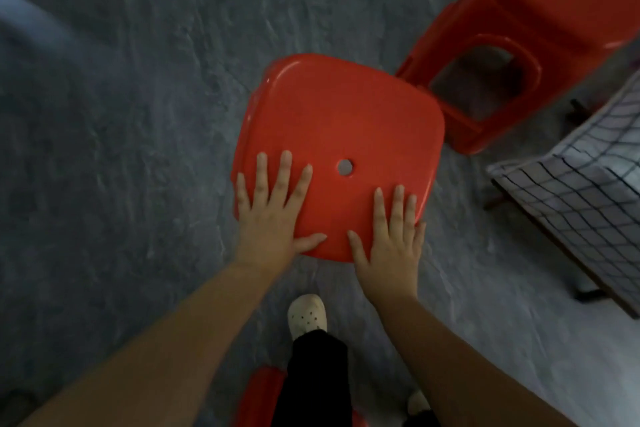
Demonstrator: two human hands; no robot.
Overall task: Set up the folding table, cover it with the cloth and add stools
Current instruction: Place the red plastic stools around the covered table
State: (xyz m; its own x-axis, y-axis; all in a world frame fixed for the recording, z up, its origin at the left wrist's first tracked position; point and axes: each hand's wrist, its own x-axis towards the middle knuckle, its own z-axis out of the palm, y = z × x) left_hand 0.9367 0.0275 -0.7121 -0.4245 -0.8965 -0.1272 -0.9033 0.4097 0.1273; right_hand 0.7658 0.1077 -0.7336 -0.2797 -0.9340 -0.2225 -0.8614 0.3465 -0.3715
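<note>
A red plastic stool (346, 121) with a small round hole in its seat stands on the grey floor right below me. My left hand (273, 208) lies flat on the seat's near left part, fingers spread. My right hand (391, 239) lies flat on the near right corner, fingers apart. Neither hand grips anything. A second red stool (512, 28) stands at the upper right, beside the first. The table's corner, covered with a white checked cloth (585, 191), shows at the right edge.
A dark table leg (588, 291) reaches the floor under the cloth at the right. Part of a third red stool (259, 395) shows at the bottom, behind my leg. My white shoe (306, 315) is just behind the stool. Grey floor (121, 132) spreads to the left.
</note>
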